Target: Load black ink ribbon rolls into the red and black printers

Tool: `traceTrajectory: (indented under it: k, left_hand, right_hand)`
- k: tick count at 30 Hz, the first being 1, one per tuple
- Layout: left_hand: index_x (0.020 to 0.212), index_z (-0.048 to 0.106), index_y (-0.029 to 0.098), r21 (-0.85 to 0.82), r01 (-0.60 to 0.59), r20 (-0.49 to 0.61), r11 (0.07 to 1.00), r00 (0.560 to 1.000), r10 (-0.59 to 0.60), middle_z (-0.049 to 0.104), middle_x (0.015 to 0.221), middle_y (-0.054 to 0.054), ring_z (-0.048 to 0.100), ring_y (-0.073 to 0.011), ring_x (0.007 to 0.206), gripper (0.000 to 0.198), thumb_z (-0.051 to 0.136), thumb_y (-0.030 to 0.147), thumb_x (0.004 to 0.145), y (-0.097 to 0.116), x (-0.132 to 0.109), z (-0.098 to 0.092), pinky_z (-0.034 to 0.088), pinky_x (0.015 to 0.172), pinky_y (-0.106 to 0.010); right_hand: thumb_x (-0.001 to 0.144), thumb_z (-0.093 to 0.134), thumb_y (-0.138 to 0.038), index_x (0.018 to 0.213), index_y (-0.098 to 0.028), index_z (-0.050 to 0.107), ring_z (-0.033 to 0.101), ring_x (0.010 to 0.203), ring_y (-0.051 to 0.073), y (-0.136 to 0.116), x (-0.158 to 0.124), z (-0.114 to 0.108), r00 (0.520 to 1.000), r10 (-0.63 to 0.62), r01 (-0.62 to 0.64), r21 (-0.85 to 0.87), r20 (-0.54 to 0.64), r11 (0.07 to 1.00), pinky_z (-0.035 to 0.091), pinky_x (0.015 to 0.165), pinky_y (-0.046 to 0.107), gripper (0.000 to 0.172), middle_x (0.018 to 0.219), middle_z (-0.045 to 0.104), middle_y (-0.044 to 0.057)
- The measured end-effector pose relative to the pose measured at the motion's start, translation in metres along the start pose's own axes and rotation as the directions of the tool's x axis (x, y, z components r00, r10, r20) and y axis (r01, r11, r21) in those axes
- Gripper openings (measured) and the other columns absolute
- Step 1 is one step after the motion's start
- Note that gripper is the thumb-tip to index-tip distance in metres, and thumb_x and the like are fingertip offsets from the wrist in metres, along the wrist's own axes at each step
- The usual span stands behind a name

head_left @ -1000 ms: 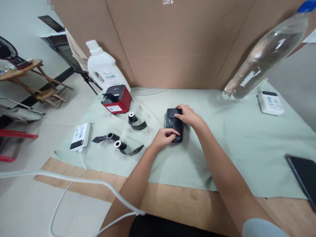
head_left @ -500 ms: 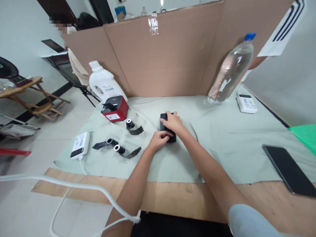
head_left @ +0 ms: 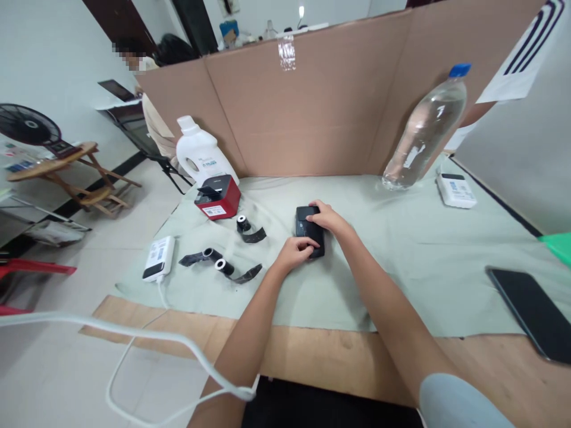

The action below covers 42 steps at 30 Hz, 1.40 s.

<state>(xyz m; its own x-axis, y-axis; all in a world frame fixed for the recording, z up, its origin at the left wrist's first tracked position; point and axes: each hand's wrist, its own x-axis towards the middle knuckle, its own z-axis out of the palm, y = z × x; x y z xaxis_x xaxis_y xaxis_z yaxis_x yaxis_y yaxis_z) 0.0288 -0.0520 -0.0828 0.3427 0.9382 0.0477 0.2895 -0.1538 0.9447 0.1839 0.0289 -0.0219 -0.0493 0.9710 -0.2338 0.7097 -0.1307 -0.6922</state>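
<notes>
A black, rectangular handheld device [head_left: 303,229] lies on the cloth in front of me. My left hand [head_left: 293,252] holds its near end, fingers bent over the top surface. Around the far right edge, my right hand [head_left: 326,216] grips it, with a fingertip on the top face. Left of the hands are small black rolls with dark strips trailing from them: one roll [head_left: 243,223] farther back, another [head_left: 212,254] nearer, and a third [head_left: 224,267] beside that. The device's underside is hidden.
Behind the rolls stand a red-and-black box [head_left: 225,199] and a white jug [head_left: 207,156]. A clear bottle [head_left: 423,134] leans on the cardboard screen [head_left: 312,119]. White power banks lie left [head_left: 159,258] and right [head_left: 457,190]. A phone [head_left: 530,309] lies right; a white cable [head_left: 147,334] crosses front left.
The whole view has shifted, so things appear slightly farther right. My right hand has drawn toward the device's right edge, uncovering more of its top. Both hands stay on it.
</notes>
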Motion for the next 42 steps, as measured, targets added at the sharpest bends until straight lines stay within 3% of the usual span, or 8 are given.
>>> traceTrajectory:
  k: [7,16,20,26,29,32,35,42]
  left_hand:
    - [0.094,0.081,0.015,0.022,-0.008,0.008,1.000,1.000,0.008,0.068,0.063,0.000,0.062,-0.0109,0.052,0.027,0.058,0.015,0.080,0.000,0.000,0.000,0.049,0.056,-0.021]
    - [0.095,0.080,0.014,-0.011,-0.013,-0.012,1.000,1.000,0.013,0.066,0.059,0.000,0.060,-0.0114,0.050,0.025,0.061,0.021,0.080,-0.002,0.000,0.001,0.048,0.055,-0.022]
    - [0.120,0.075,0.014,-0.074,-0.043,-0.141,0.996,0.990,0.032,0.057,0.050,0.005,0.052,-0.0103,0.042,0.043,0.065,0.033,0.084,-0.003,0.001,-0.002,0.044,0.049,-0.022]
    - [0.144,0.057,0.013,-0.162,-0.042,-0.271,0.986,0.963,-0.004,0.060,0.056,0.007,0.048,-0.0077,0.042,0.066,0.068,0.040,0.084,-0.004,0.003,-0.005,0.040,0.047,-0.020]
    - [0.137,0.060,0.015,-0.150,-0.045,-0.266,0.988,0.964,0.003,0.059,0.055,0.008,0.049,-0.0074,0.043,0.060,0.069,0.038,0.083,-0.004,0.003,-0.004,0.041,0.050,-0.020]
    - [0.106,0.066,0.017,-0.136,-0.037,-0.261,0.990,0.965,0.000,0.057,0.052,0.008,0.050,-0.0082,0.042,0.031,0.067,0.032,0.080,-0.004,0.002,-0.003,0.040,0.049,-0.020]
    - [0.081,0.053,0.021,-0.168,-0.012,-0.312,0.986,0.949,-0.042,0.056,0.050,0.007,0.048,-0.0085,0.040,0.012,0.061,0.028,0.075,-0.004,0.001,-0.003,0.037,0.045,-0.019]
    - [0.093,0.048,0.024,-0.212,0.003,-0.460,0.977,0.882,-0.103,0.054,0.052,0.011,0.043,-0.0078,0.040,0.019,0.057,0.024,0.075,-0.005,0.007,-0.005,0.032,0.043,-0.018]
  right_hand:
    - [0.086,0.064,-0.030,0.147,-0.028,0.053,0.063,0.116,0.028,-0.006,-0.007,-0.002,1.000,0.015,-0.014,0.011,-0.010,1.000,0.047,0.104,0.037,0.062,0.144,0.045,0.016]
    - [0.085,0.067,-0.031,0.142,-0.034,0.056,0.065,0.110,0.024,0.005,-0.003,0.006,0.999,0.024,-0.021,0.083,-0.030,0.996,0.049,0.102,0.036,0.058,0.140,0.049,0.011]
    - [0.086,0.067,-0.031,0.150,-0.026,0.052,0.062,0.122,0.025,0.010,0.002,-0.001,1.000,-0.010,0.010,0.124,0.003,0.992,0.048,0.104,0.034,0.065,0.145,0.053,0.015]
    - [0.087,0.065,-0.038,0.152,-0.020,0.049,0.069,0.109,0.028,0.023,0.012,-0.017,1.000,-0.002,-0.001,0.232,0.012,0.973,0.054,0.094,0.039,0.069,0.132,0.068,0.016]
    - [0.086,0.067,-0.039,0.149,-0.017,0.052,0.067,0.117,0.029,0.020,0.010,-0.015,0.998,-0.026,0.036,0.177,-0.057,0.984,0.052,0.099,0.038,0.068,0.136,0.066,0.018]
    - [0.085,0.068,-0.040,0.147,-0.018,0.053,0.062,0.126,0.031,0.008,0.003,-0.004,0.994,-0.060,0.067,0.080,-0.091,0.995,0.049,0.105,0.039,0.067,0.145,0.057,0.020]
    - [0.086,0.068,-0.038,0.147,-0.021,0.052,0.060,0.127,0.037,-0.002,-0.002,0.007,0.996,-0.018,0.016,-0.020,-0.090,1.000,0.048,0.105,0.045,0.065,0.147,0.050,0.022]
    - [0.085,0.071,-0.039,0.142,-0.030,0.052,0.062,0.121,0.028,0.001,0.000,0.007,0.999,0.040,-0.038,0.070,-0.031,0.997,0.049,0.103,0.038,0.061,0.141,0.048,0.014]
